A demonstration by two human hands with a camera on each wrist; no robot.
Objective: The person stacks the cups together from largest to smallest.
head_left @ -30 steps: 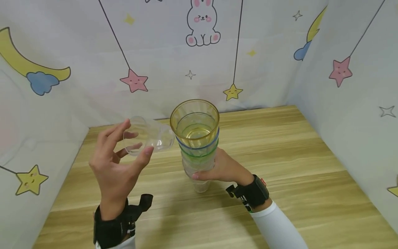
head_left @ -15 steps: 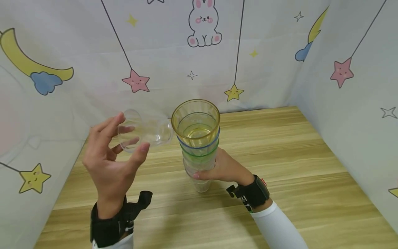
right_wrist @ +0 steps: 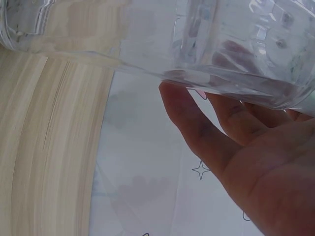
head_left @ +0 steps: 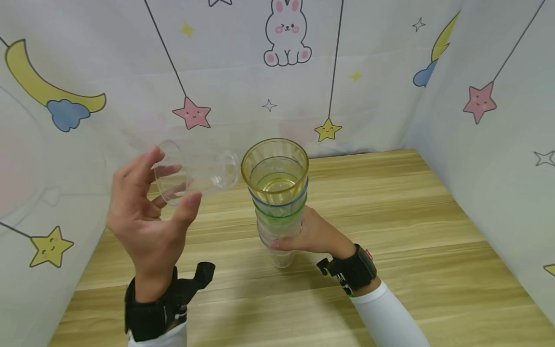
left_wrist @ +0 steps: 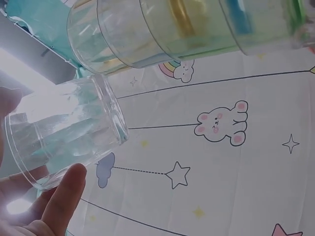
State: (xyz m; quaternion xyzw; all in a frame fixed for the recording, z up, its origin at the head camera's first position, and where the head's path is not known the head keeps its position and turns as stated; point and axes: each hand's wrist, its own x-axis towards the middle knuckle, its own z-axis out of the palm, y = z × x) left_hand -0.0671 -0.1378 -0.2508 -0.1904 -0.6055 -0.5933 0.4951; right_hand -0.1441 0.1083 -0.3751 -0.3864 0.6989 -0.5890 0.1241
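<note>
A clear cup (head_left: 205,176) lies on its side in the air, its mouth toward my left palm and its base toward the stack. My left hand (head_left: 149,217) holds it by the rim between thumb and fingers. Just right of it a tall stack of nested cups (head_left: 279,209) stands upright on the table; its top cup has a yellow rim, with blue and green rims below and clear cups lower down. My right hand (head_left: 312,232) grips the lower part of this stack. In the right wrist view, its fingers (right_wrist: 192,123) lie against the clear wall.
The wood-grain table (head_left: 390,212) meets a printed cloth backdrop (head_left: 225,77) behind the stack, with further cloth at both sides. Black straps (head_left: 353,267) circle both wrists.
My left hand has moved left and upward with the clear cup, tipping the cup more nearly level and drawing it off from the stack. My right hand and the stack stay put.
</note>
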